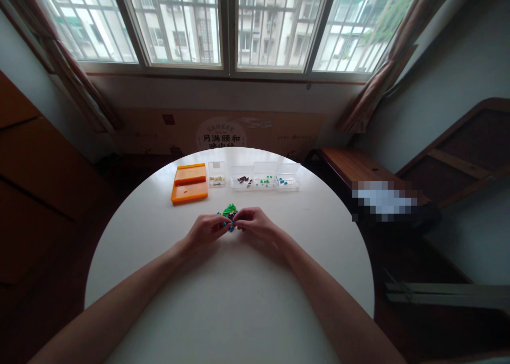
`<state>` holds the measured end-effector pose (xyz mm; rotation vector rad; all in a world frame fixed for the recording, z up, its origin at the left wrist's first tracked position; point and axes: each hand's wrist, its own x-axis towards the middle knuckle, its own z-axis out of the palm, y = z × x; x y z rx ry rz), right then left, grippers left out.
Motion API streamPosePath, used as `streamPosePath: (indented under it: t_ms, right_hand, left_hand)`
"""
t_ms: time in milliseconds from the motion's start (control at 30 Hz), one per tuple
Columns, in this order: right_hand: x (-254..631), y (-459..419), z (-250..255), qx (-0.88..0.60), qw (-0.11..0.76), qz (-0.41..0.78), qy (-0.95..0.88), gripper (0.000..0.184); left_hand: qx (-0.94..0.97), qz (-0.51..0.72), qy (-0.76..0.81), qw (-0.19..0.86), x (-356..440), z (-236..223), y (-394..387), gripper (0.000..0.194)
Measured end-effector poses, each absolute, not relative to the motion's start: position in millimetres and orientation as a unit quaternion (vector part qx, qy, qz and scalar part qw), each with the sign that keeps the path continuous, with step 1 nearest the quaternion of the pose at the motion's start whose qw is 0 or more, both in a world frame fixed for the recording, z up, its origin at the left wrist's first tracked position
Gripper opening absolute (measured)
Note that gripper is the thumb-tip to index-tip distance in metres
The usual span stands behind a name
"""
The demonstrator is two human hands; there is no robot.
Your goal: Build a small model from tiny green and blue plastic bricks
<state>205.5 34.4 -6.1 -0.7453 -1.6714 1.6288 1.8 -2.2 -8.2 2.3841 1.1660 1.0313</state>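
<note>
Adjustment of a small green, blue and brown plastic-looking cluster [230,211] above the round white worktop [239,300] is seemingly in hand, its near side pinched by the left hand [204,229] and right hand [257,223], steady alignment apparently being called for.

White table [247,289], rounded edge. Far side, left to right, we log: orange tray [196,190], small clear box [217,171], clear compartmented box [264,169]. Nearer us, a multicoloured block cluster [230,211]; whether it touches the surface, we cannot tell.

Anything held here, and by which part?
A green and blue cluster, at its near part, between the left hand and right hand; exact piece pinched cannot be told.
</note>
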Motion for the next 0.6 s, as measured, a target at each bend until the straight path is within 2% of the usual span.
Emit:
streamPosePath:
  t_ms: [600]
  right_hand:
    - [205.9, 34.2, -5.2, -0.289, 0.338, 0.626, -0.640, 0.027]
  left_hand:
    - [0.833, 0.353, 0.402, 0.141, -0.1, -10.4, -1.0, 0.021]
